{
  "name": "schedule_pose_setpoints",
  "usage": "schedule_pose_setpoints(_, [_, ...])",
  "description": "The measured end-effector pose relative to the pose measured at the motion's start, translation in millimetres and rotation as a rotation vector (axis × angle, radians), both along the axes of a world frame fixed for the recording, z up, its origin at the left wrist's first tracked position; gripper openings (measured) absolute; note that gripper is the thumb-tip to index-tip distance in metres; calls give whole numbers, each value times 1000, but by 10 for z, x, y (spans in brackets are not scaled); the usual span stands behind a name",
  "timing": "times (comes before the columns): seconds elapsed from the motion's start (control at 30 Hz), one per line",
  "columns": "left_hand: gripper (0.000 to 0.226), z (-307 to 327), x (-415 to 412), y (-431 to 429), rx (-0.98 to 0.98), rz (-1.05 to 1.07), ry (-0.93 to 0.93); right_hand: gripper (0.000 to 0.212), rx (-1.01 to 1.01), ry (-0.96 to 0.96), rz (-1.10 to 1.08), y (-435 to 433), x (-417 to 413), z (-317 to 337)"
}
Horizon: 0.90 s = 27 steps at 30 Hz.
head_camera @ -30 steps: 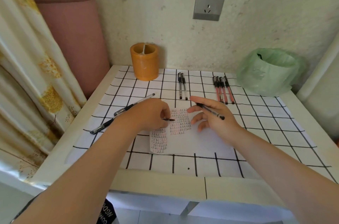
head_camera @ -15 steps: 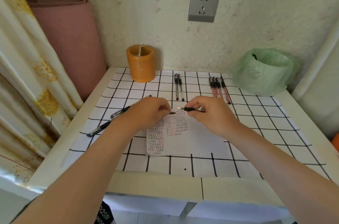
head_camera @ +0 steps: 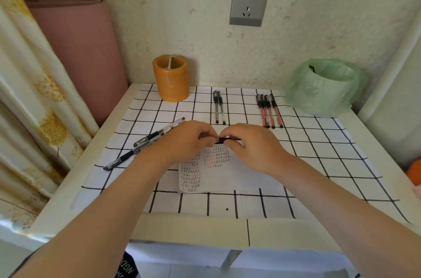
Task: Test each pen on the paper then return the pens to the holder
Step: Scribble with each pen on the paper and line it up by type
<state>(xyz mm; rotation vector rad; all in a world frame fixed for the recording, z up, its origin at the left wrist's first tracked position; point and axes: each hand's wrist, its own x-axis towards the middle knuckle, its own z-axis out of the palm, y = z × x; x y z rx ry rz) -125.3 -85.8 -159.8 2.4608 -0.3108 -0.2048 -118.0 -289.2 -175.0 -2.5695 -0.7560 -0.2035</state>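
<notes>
My left hand [head_camera: 184,141] and my right hand [head_camera: 252,145] meet over the top of the paper [head_camera: 227,177], both pinching one black pen [head_camera: 227,139] that lies level between their fingertips. The left fingers grip its cap end; the right hand holds the barrel. The paper carries rows of small black and red test marks. An orange pen holder [head_camera: 171,79] stands at the back left of the table. Two black pens [head_camera: 219,106] lie in the middle back, several red pens [head_camera: 268,110] to their right, and black pens [head_camera: 145,143] lie slanted at the left.
A white cloth with a black grid [head_camera: 319,157] covers the table. A green plastic bag over a small bin [head_camera: 323,88] stands at the back right. A pink roll [head_camera: 79,45] and a curtain [head_camera: 25,95] stand left; a wall socket [head_camera: 249,5] is behind.
My right hand brought the pen leftwards to my left hand's cap. The two pieces, apart before, are now together between both hands. The head camera moved closer.
</notes>
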Motion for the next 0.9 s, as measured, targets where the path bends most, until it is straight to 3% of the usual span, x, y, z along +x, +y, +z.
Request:
schedule_pose_setpoints(0.07, [7, 7, -1, -23, -66, 45, 22, 22, -79, -28, -4, 11, -21, 29])
schedule_pose_setpoints(0.23, [10, 22, -71, -151, -241, 44, 170, 71, -416, -165, -59, 28, -79, 75])
schedule_pose_setpoints(0.43, [18, 64, -131, -223, -331, 56, 273, 73, -345, -223, -106, 45, -88, 45])
schedule_pose_setpoints(0.67, [14, 145, -133, -142, -372, 48, 363, 67, -315, -113, -168, 96, -150, 69])
schedule_pose_setpoints(0.9, [13, 149, -120, -120, -401, 110, 409, 82, -364, -119, -170, 115, -127, 85])
